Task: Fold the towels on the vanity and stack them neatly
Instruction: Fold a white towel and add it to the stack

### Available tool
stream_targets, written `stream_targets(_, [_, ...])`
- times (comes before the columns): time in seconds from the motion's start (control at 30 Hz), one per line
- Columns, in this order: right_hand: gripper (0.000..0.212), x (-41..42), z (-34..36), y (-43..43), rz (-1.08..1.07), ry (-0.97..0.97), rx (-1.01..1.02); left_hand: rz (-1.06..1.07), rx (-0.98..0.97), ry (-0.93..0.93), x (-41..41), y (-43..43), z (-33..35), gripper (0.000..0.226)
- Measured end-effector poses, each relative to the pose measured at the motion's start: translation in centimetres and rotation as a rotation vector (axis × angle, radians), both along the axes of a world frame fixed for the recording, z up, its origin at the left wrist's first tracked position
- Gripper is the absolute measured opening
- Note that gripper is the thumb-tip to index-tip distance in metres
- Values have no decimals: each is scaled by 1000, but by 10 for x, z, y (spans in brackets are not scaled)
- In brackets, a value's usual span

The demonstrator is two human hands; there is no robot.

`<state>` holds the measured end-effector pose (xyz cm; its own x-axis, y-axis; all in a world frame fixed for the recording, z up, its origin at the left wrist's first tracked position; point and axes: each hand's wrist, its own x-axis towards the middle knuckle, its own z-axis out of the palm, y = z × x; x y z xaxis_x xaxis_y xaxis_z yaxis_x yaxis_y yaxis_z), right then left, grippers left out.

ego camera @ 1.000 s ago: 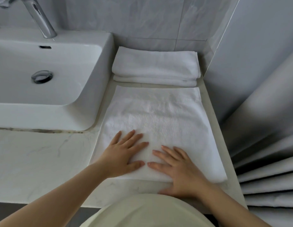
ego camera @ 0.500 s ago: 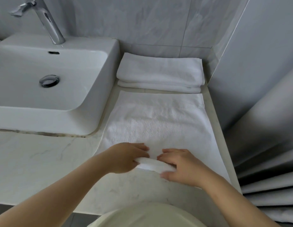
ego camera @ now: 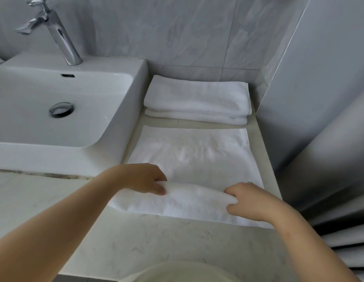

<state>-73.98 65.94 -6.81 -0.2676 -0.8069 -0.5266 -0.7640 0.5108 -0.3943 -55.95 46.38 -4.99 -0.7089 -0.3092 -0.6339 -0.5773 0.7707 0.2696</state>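
Observation:
A white towel [ego camera: 195, 157] lies spread on the marble vanity top [ego camera: 148, 247], right of the sink. Its near edge is lifted into a rolled fold. My left hand [ego camera: 144, 178] grips that fold at its left end, fingers curled over it. At the fold's right end my right hand [ego camera: 250, 200] grips it the same way. Behind the spread towel, against the tiled wall, sits a stack of folded white towels [ego camera: 197, 100].
A white basin [ego camera: 120, 127] with a chrome tap [ego camera: 61, 37] stands to the left, its side close to the towel. A grey wall panel [ego camera: 319, 98] bounds the counter on the right, with pleated grey fabric [ego camera: 343, 231] below it.
Both hands lay flat on the towel's near half, then curled around its near edge. They have since moved apart and lifted that edge into a fold. The camera has tilted upward.

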Motion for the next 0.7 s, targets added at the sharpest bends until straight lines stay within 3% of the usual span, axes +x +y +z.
stream_targets(0.17, [17,-32,1,9,-151,79,52,102,-238,144,14,-20,-1,30])
stream_targets(0.27, [19,-45,4,16,-333,74,-88,199,-377,298,19,-27,-5,30])
stream_targets(0.37, [12,-45,1,14,-677,-124,-504,280,-477,434,20,-30,-7,29])
stream_targets(0.47, [7,-33,-7,8,-977,-575,-715,306,-513,523,17,-32,-10,29])
stream_targets(0.53, [19,-27,-17,7,-1007,-687,-643,301,-498,568,15,-32,-12,28])
stream_targets(0.63, [32,-25,-27,5,-936,-537,-454,296,-472,573,12,-37,-18,28])
stream_targets(0.7, [36,-26,-26,2,-908,-487,-450,303,-450,556,12,-40,-21,28])
